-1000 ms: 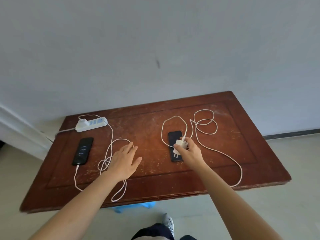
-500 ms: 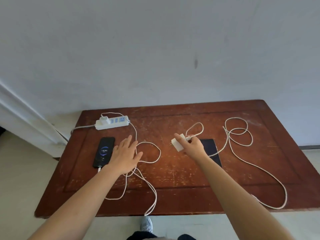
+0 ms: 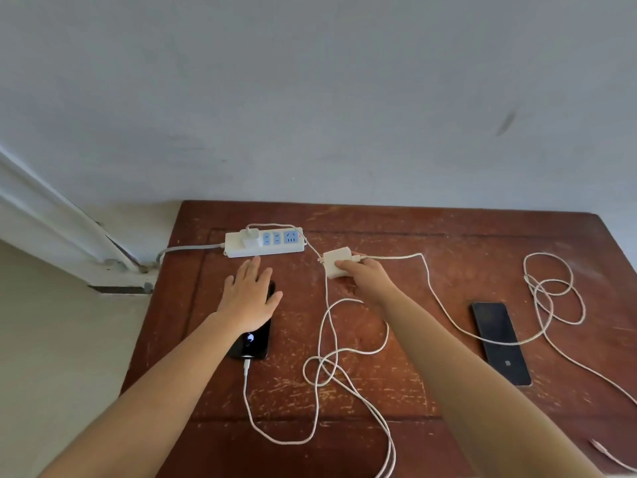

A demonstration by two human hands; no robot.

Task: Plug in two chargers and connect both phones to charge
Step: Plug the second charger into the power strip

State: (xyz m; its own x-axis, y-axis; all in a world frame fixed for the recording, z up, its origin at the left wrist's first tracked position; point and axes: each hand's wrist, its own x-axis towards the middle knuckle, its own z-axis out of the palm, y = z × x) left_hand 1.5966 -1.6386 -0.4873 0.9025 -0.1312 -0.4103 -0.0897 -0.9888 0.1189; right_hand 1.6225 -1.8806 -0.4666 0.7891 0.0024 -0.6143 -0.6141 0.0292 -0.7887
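A white power strip [image 3: 264, 250] lies at the table's back left, with one white charger [image 3: 250, 237] plugged into its left socket. That charger's cable runs down to a black phone [image 3: 253, 343] with a lit screen. My left hand [image 3: 249, 298] hovers flat and open over this phone's upper end, just in front of the strip. My right hand [image 3: 365, 276] grips a second white charger [image 3: 336, 262], prongs pointing left, just right of the strip. Its long white cable [image 3: 548, 298] trails right in loops. A second black phone [image 3: 499, 341], screen dark, lies at the right with no cable in it.
The brown wooden table [image 3: 396, 401] stands against a grey wall. Loose cable loops [image 3: 327, 370] cross the table's middle and front edge. A white pipe [image 3: 51, 222] runs along the floor at the left.
My right hand has carried the second charger leftward, from beside the dark phone to just right of the power strip. My left hand has moved forward over the lit phone. The view has shifted left.
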